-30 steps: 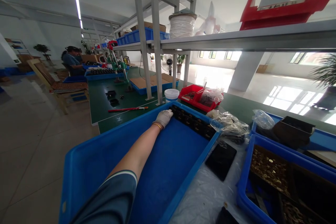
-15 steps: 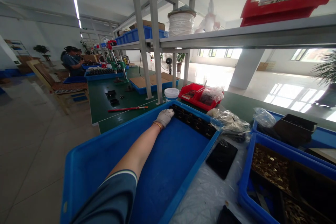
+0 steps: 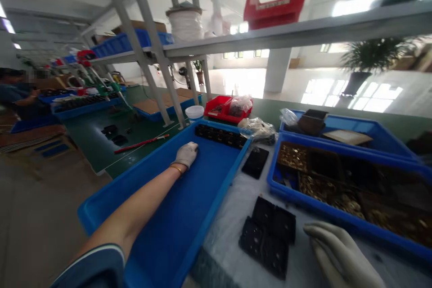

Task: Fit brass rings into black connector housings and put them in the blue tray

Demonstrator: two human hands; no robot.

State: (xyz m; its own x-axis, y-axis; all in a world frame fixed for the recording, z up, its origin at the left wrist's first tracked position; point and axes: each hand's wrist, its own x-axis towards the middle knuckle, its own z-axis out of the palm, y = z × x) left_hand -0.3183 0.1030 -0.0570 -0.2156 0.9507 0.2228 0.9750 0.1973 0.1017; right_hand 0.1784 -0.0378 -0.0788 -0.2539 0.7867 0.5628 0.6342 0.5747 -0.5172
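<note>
My left hand [image 3: 186, 155], in a pale glove, hovers inside a long blue tray [image 3: 216, 202]. Its fingers are curled together and no object shows in them. Just beyond it, a row of black moulded parts [image 3: 219, 137] lines the tray's far end, apart from the fingers. At the lower right is my right hand [image 3: 340, 252], also gloved, its fingers stretched out over the plastic-covered table and holding nothing visible. To its left lie several square black parts [image 3: 268, 236], grouped side by side with small holes in their faces.
A blue bin [image 3: 275, 180] with compartments of brass-coloured small parts stands at the right. Nearby are a flat black slab [image 3: 255, 163] and a crumpled plastic bag [image 3: 258, 129]. Red bins [image 3: 227, 110], a white tub [image 3: 195, 112] and shelf posts [image 3: 162, 58] rise behind the tray.
My left hand has drawn back from the row of black parts. The view has swung right, bringing my right hand and the grouped square black parts into sight.
</note>
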